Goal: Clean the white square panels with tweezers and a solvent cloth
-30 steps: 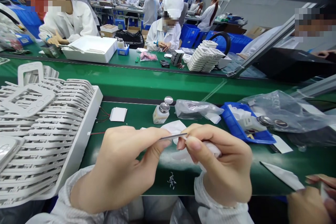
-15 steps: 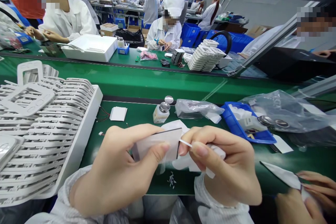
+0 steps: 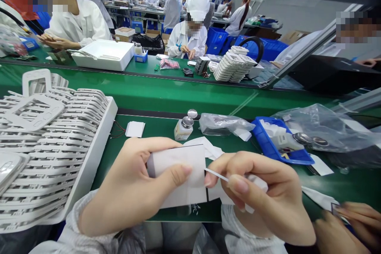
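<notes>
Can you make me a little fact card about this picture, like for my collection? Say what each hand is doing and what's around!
Left hand: holds a pale flat panel, thumb on its front
Right hand: pinches a thin white strip
Strip and panel: strip's end is at the panel's edge; can't tell if they touch
Table: green
On the left: white tray of white frames
Beyond the hands: small bottle with a metal top
On the right: blue bin; another person's hand

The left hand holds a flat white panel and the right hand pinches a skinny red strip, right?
No: the skinny strip in the right hand is white, not red, in the head view. The left hand holds the flat white rectangular panel.
</notes>
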Demonstrator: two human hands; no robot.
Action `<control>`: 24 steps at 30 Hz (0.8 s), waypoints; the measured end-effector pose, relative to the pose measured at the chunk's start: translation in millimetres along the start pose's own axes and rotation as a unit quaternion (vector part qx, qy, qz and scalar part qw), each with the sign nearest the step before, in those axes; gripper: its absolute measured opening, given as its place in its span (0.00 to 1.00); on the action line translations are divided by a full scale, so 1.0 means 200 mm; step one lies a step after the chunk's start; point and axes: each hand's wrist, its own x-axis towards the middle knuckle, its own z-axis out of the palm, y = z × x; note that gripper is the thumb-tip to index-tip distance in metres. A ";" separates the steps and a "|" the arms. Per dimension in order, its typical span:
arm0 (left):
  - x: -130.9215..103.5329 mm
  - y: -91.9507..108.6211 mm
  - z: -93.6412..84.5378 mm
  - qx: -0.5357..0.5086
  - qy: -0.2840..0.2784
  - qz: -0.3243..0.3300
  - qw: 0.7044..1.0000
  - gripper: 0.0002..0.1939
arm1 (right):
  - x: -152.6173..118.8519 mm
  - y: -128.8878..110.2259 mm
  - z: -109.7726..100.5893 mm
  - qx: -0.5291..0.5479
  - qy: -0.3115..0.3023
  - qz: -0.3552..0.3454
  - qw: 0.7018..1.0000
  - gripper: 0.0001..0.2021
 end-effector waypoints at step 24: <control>0.10 -0.02 -0.06 -0.163 -0.168 -0.119 0.965 0.07 | -0.08 -0.06 0.02 0.027 0.002 -0.009 1.000 0.13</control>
